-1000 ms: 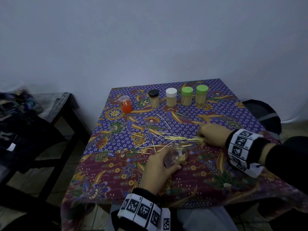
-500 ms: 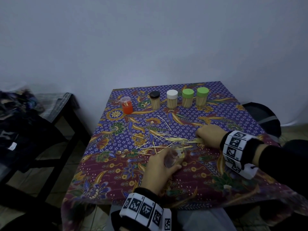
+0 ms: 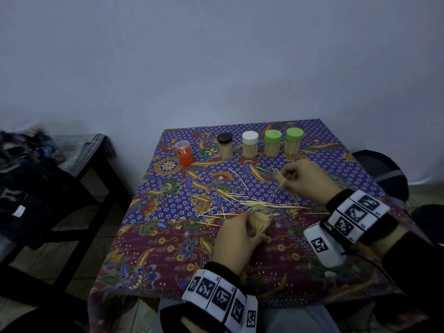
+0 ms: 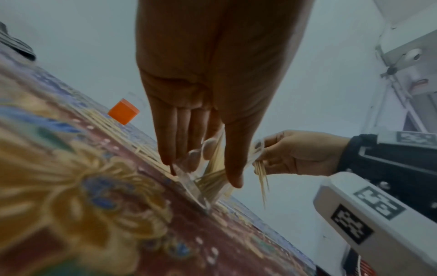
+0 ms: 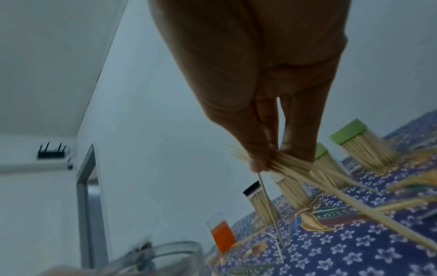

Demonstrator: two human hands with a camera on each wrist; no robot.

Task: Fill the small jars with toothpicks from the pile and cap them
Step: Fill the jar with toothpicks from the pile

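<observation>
Purple-blue and maroon batik cloth (image 3: pixel 168 236) over the worktop, scattered with small white flowers, gold leaves and green blooms. Pale straw-coloured toothpicks (image 3: pixel 254 203) loose on it. Black cap (image 3: pixel 224 137), white cap (image 3: pixel 250 137), two light green caps (image 3: pixel 273 136) (image 3: pixel 294 134) on clear jars packed with tan sticks. Orange jar (image 3: pixel 185 155) with clear top. White wristbands (image 3: pixel 223 299) printed with black square codes. Grey-white wall (image 3: pixel 216 56) behind.

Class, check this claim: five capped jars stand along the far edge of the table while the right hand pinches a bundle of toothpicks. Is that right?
Not quite. The head view shows four capped jars; the fifth, the orange jar, has no cap. The right hand does pinch a bundle of toothpicks.
</observation>
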